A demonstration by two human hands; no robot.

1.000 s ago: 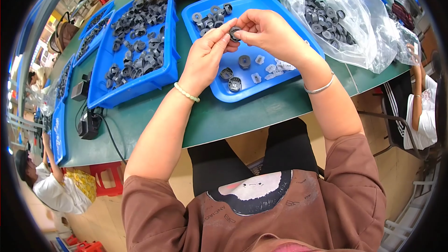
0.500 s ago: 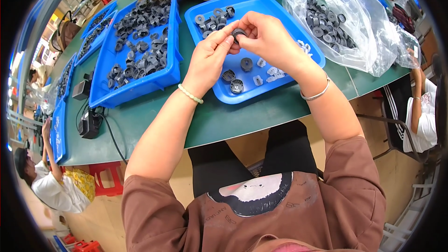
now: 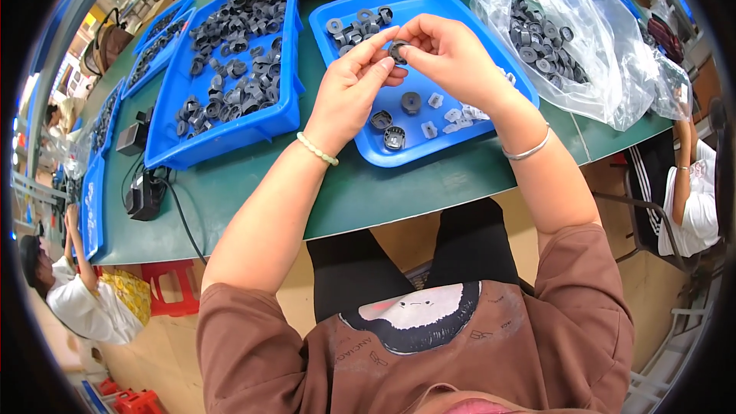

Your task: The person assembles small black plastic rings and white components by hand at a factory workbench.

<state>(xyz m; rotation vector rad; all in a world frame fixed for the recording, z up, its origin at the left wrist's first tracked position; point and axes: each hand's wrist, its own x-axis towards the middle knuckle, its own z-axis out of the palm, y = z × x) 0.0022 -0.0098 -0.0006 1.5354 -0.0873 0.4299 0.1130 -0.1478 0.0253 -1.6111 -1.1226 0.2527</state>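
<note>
Over a blue tray, both hands meet around a small round black plastic part. My left hand pinches it from the left with thumb and fingers. From the other side, the fingers of my right hand close on it and hide part of it. Beneath them in the tray sit a black disc with a center hole and two open black round housings. Beside these are several small translucent white plastic pieces. Several more black round parts are heaped at the tray's far left.
A deep blue bin of black parts stands to the left. At right lies a clear plastic bag of similar parts. A black power adapter with a cable is near the table's left edge. Other people sit at both sides.
Both hands have shifted slightly right and down, and the black part between the fingers has turned. The tray and its contents appear slightly shifted in view.
</note>
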